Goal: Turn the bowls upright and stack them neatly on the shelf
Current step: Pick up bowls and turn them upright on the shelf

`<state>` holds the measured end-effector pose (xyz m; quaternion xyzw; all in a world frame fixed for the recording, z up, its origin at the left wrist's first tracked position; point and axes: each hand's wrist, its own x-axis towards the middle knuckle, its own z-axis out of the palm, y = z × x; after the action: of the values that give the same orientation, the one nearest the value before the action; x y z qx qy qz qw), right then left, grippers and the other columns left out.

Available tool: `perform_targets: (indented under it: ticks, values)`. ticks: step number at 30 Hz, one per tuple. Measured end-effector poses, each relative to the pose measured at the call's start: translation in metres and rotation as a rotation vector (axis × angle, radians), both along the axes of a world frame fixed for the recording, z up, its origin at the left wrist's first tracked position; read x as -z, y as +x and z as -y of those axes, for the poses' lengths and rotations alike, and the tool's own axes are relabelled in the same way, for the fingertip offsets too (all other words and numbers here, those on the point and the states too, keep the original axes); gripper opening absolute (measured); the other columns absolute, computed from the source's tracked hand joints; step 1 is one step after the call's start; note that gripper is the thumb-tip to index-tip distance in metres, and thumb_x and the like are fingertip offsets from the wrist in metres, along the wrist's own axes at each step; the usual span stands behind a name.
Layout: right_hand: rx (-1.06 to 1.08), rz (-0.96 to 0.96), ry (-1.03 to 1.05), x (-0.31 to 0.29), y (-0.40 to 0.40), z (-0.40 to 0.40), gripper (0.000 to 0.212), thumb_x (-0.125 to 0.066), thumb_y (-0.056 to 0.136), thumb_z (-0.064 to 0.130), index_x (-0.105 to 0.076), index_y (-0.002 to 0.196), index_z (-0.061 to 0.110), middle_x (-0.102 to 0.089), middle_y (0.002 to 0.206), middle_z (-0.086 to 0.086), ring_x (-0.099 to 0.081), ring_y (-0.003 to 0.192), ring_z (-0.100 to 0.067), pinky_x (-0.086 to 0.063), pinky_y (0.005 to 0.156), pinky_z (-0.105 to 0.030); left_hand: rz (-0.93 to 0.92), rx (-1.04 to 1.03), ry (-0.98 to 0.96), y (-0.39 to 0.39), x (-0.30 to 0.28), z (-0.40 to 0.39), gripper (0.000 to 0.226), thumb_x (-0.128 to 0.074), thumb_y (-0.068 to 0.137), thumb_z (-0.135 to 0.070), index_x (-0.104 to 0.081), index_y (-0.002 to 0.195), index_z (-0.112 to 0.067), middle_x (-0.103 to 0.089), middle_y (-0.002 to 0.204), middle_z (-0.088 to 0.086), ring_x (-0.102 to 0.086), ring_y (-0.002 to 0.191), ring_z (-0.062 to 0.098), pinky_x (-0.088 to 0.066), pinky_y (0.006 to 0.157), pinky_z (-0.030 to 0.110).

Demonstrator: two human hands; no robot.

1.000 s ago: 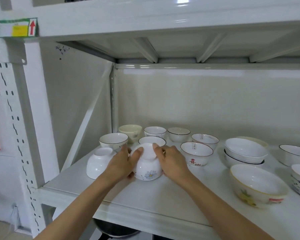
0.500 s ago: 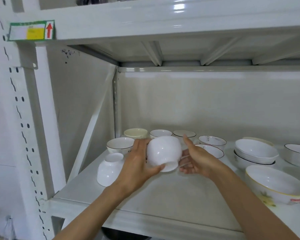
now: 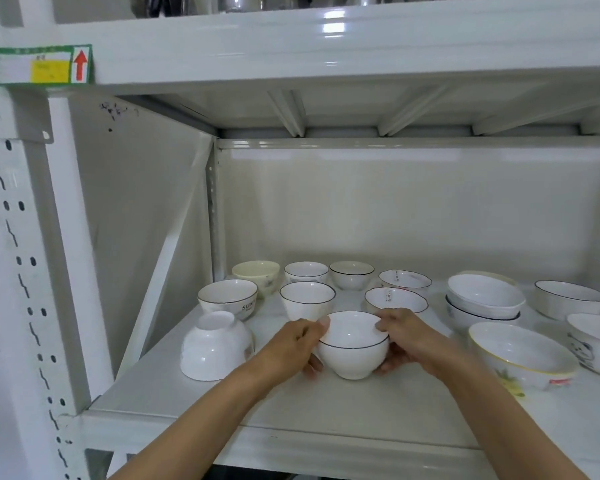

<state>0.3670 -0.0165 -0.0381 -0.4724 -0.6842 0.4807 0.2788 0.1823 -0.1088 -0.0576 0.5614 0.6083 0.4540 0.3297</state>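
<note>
A small white bowl with a dark rim line (image 3: 353,344) stands upright near the front of the white shelf (image 3: 326,410). My left hand (image 3: 293,344) grips its left side and my right hand (image 3: 406,337) grips its right side, thumbs on the rim. One plain white bowl (image 3: 215,346) lies upside down at the left. Behind are several upright small bowls, among them one with "SUN" lettering (image 3: 228,297) and a dark-rimmed one (image 3: 307,299) just behind the held bowl.
Two nested white bowls (image 3: 484,303) stand right of centre. A large yellow-rimmed flowered bowl (image 3: 520,355) sits at the front right, with more bowls beyond it. A slanted brace (image 3: 160,289) and the upright post (image 3: 39,271) bound the left side. The upper shelf (image 3: 326,46) hangs overhead.
The bowl stood upside down on the shelf, was lifted and rotated in both hands, and now stands upright on the shelf with both hands still on it.
</note>
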Motion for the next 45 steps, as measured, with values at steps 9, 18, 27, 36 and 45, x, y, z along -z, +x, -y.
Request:
perform_targets:
  ticks: [9,18,27,36,45]
  values:
    - [0.06,0.012,0.04,0.004,0.002,0.009,0.034,-0.032,0.096,0.004,-0.06,0.114,0.01,-0.058,0.094,-0.019,-0.061,0.056,-0.033,-0.06,0.057,-0.045,0.195,-0.016,-0.083,0.019,0.001,-0.005,0.028,-0.047,0.098,-0.027,-0.043,0.12,-0.01,-0.062,0.09,0.011,-0.069,0.063,0.024,-0.061,0.073,0.04]
    - [0.204,0.443,0.432,-0.005,0.004,0.009,0.038,-0.036,0.096,0.04,-0.061,0.105,0.013,-0.069,0.093,-0.006,-0.067,0.087,-0.029,-0.055,0.08,-0.039,0.129,-0.074,0.015,0.004,-0.007,0.009,0.047,-0.05,0.098,-0.034,-0.039,0.137,-0.01,-0.056,0.115,0.004,-0.07,0.069,0.023,-0.061,0.07,0.032]
    - [0.072,0.252,0.879,-0.022,-0.068,0.043,0.019,-0.044,0.093,0.024,-0.062,0.089,0.02,-0.067,0.091,0.002,-0.061,0.085,-0.021,-0.048,0.073,-0.034,-0.3,-0.49,0.366,-0.082,-0.023,0.035,0.017,-0.057,0.095,-0.024,-0.065,0.106,-0.014,-0.063,0.094,-0.004,-0.056,0.075,0.017,-0.042,0.072,0.024]
    - [-0.249,0.299,0.446,0.003,-0.161,0.062,0.047,-0.031,0.099,0.045,-0.059,0.086,0.009,-0.067,0.084,-0.008,-0.067,0.086,-0.031,-0.052,0.081,-0.037,-0.428,-0.576,-0.04,-0.138,-0.008,0.058,0.05,-0.036,0.1,-0.044,-0.063,0.093,-0.002,-0.063,0.082,0.014,-0.055,0.069,0.026,-0.043,0.062,0.027]
    - [-0.189,0.213,0.324,0.017,-0.186,0.06,0.053,-0.027,0.098,0.049,-0.053,0.068,0.014,-0.069,0.062,-0.014,-0.072,0.065,-0.032,-0.056,0.086,-0.038,-0.233,-0.519,-0.198,-0.134,0.0,0.067,0.074,-0.024,0.097,-0.058,-0.063,0.086,0.004,-0.067,0.059,0.014,-0.068,0.057,0.028,-0.053,0.062,0.024]
